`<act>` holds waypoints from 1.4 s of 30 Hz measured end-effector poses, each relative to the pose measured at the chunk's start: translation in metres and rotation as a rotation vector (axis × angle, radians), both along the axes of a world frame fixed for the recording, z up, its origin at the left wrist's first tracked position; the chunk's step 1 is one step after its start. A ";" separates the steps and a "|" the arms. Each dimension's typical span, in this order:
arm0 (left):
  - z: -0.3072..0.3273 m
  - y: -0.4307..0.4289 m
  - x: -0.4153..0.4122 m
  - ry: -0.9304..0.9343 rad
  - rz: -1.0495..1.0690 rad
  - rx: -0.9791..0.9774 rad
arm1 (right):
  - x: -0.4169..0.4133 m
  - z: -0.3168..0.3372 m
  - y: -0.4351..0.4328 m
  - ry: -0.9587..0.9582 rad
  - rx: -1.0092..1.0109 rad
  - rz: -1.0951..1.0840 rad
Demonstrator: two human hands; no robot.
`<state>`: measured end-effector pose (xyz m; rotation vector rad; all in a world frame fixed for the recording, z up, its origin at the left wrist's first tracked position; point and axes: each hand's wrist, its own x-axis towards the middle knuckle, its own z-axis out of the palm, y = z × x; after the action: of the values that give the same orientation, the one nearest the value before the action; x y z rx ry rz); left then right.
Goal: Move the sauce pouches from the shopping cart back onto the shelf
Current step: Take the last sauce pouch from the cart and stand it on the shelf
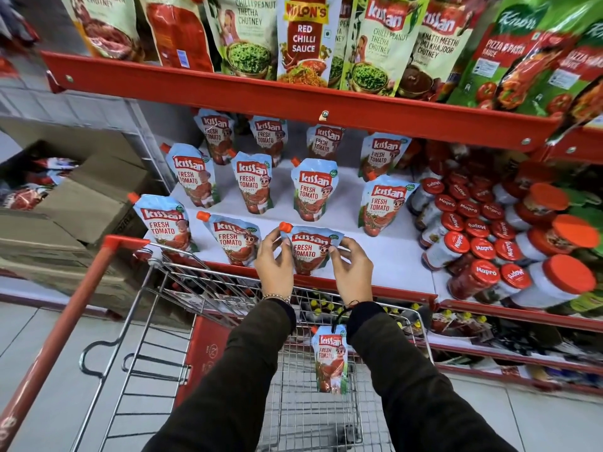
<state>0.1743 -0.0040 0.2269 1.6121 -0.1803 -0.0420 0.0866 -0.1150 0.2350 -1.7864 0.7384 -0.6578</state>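
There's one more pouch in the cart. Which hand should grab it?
Probably the right hand. The last pouch stands in the cart just under the right sleeve, nearer than the left hand. Both hands now hold a pouch on the shelf, so that one must be let go first.

grocery shop, stocked shelf (pixel 326 102), shopping cart (pixel 130 321)

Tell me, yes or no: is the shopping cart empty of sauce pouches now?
No, one ketchup pouch stands in the cart between the person's forearms.

head camera looks down, close over cart (pixel 169 321) toward shelf (pixel 391 256).
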 end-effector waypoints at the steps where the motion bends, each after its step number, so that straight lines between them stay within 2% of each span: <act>1: -0.001 0.002 -0.004 0.001 0.007 -0.013 | -0.003 -0.002 0.001 0.012 -0.011 0.008; 6: -0.016 0.011 -0.042 0.039 0.075 -0.067 | -0.028 -0.016 0.009 0.050 -0.064 -0.027; 13: -0.081 0.028 -0.099 0.034 -0.076 0.184 | -0.079 -0.064 0.025 0.159 -0.054 -0.012; 17: -0.121 0.037 -0.122 0.135 -0.191 0.339 | -0.109 -0.102 0.027 0.274 -0.023 0.009; 22: -0.159 0.040 -0.140 0.256 -0.288 0.423 | -0.141 -0.146 0.023 0.406 0.111 0.036; 29: -0.227 0.019 -0.141 0.457 -0.470 0.610 | -0.154 -0.211 0.005 0.622 0.228 0.020; 36: -0.300 -0.009 -0.121 0.722 -0.400 0.679 | -0.134 -0.275 -0.013 0.701 0.296 0.000; 42: -0.341 -0.014 -0.115 0.803 -0.381 0.671 | -0.119 -0.296 -0.019 0.699 0.290 0.042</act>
<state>0.0590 -0.0178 -0.1144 2.0640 0.1780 -1.1238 -0.0326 -0.1341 -0.0609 -1.7449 1.1856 0.1299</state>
